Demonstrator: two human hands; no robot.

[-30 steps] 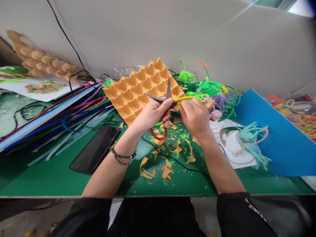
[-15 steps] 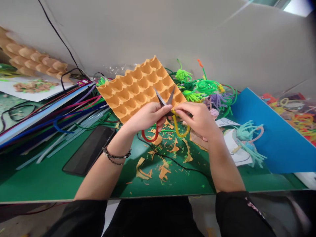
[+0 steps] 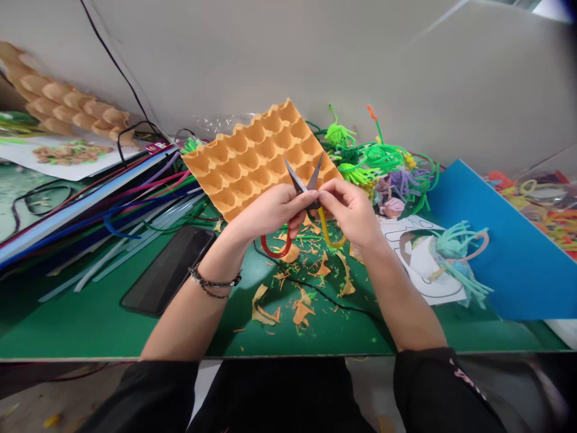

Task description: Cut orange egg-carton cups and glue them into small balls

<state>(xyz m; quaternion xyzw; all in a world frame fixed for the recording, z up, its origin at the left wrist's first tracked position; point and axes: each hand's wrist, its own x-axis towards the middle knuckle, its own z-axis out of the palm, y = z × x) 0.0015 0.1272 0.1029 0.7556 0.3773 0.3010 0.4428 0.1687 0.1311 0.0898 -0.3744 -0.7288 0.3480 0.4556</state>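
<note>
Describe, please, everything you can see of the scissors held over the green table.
The scissors have two short grey metal blades, parted in a V and pointing up and away from the person, in front of the orange egg tray. One handle loop is red, the other yellow; both hang below the hands. The left hand and right hand pinch them near the pivot, above orange scraps on the green table.

The scissors' (image 3: 305,198) pivot and upper handles are hidden under the fingers (image 3: 301,201) of both hands at centre frame. At the left edge, a stack of egg trays (image 3: 58,105) is cut off and blurred. At the right edge, coloured craft bits (image 3: 547,207) blur together.
</note>
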